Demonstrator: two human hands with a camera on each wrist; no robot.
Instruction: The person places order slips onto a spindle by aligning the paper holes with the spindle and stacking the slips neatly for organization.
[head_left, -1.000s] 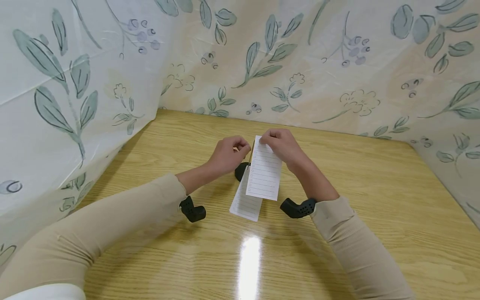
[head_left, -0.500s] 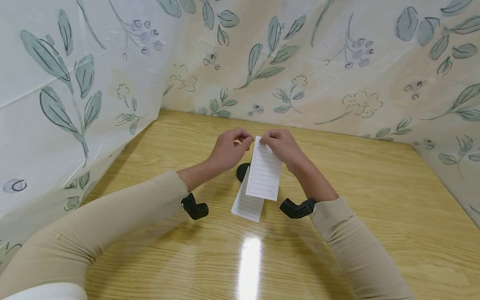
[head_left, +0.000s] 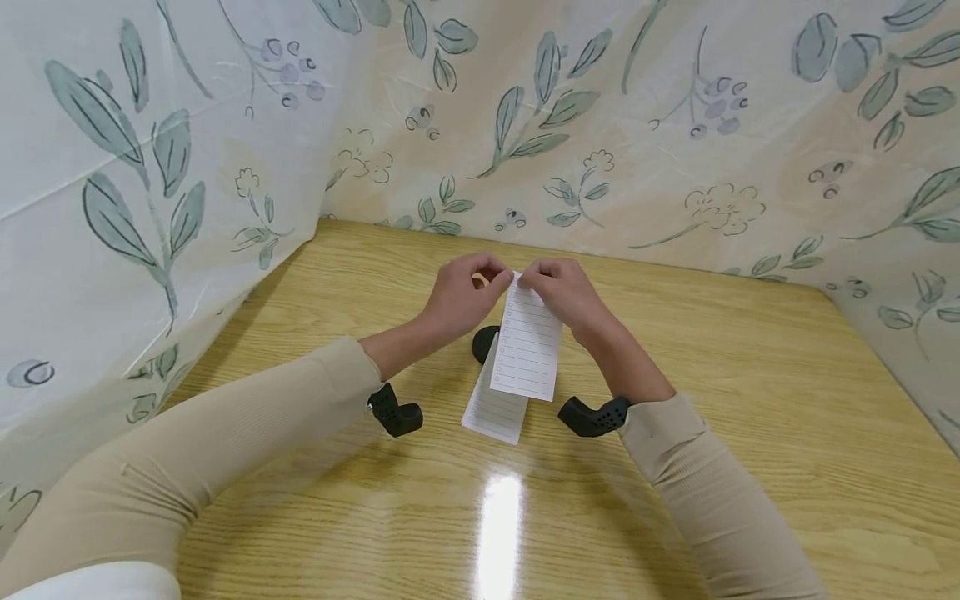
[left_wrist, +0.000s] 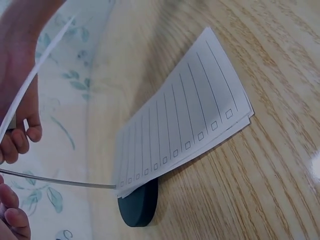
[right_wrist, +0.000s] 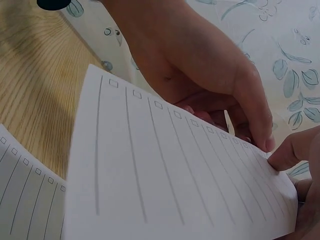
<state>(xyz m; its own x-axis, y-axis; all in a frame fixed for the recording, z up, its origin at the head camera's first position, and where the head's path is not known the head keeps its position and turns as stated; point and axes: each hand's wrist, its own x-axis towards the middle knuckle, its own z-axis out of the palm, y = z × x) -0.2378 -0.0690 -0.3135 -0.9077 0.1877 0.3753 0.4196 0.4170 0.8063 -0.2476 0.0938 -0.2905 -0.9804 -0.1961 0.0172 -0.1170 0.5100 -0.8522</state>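
A white lined checklist sheet (head_left: 528, 346) hangs between my hands, its top edge pinched by the thumb and fingers of my right hand (head_left: 561, 293). My left hand (head_left: 465, 293) has its thumb and fingertips together at the sheet's upper left corner; the right wrist view shows this left thumb (right_wrist: 267, 137) right at the paper's edge. Below, several similar sheets (left_wrist: 185, 110) sit low on a thin metal rod (left_wrist: 65, 182). That rod rises from a round black base (left_wrist: 141, 207) on the table. The rod's top is hidden behind the hands and paper.
The wood-grain table (head_left: 360, 517) carries a bright light reflection near its front. A leaf-patterned cloth (head_left: 585, 108) hangs behind and at the sides. Black wrist-camera mounts (head_left: 596, 415) stick out below both cuffs.
My left hand has moved up and to the right, from beside the rod to the sheet's upper left corner. The right hand and its sheet have barely moved.
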